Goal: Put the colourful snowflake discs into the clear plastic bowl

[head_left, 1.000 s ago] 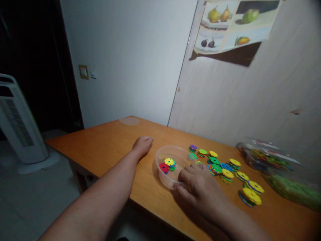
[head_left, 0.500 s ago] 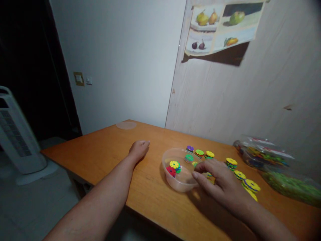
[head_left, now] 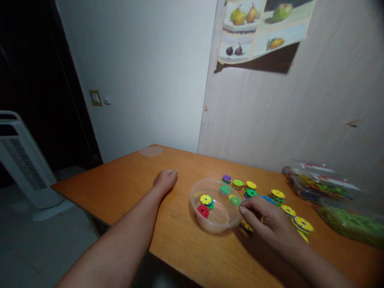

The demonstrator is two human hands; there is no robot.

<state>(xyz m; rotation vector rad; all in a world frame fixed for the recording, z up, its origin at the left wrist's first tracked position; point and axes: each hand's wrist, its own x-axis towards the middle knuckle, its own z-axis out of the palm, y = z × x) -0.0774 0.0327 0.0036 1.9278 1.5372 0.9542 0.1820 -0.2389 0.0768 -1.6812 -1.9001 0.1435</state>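
My left hand [head_left: 165,180] rests on the table in a loose fist, thumb on top, with nothing seen in it. A clear plastic bowl [head_left: 214,228] stands to its right. Inside the bowl lie a yellow flower-shaped disc [head_left: 206,199], a red one [head_left: 203,211] and some green and blue ones beneath. My right hand [head_left: 261,214] is at the bowl's right rim, thumb and fingers curled together. Whether the fingertips grip the rim or a small piece cannot be made out. Stacks of flower discs, such as a yellow stack [head_left: 277,195], stand beyond and beside this hand, which partly hides some.
Clear packages of coloured pieces [head_left: 321,186] and a bag of green pieces [head_left: 351,222] lie at the table's right. A round clear lid [head_left: 151,151] is at the far left corner. A white tower fan [head_left: 27,168] stands on the floor at left.
My right hand has drawn back a little to the right, from over the bowl to its rim. The bowl appears slightly farther left. My left hand stays in place.
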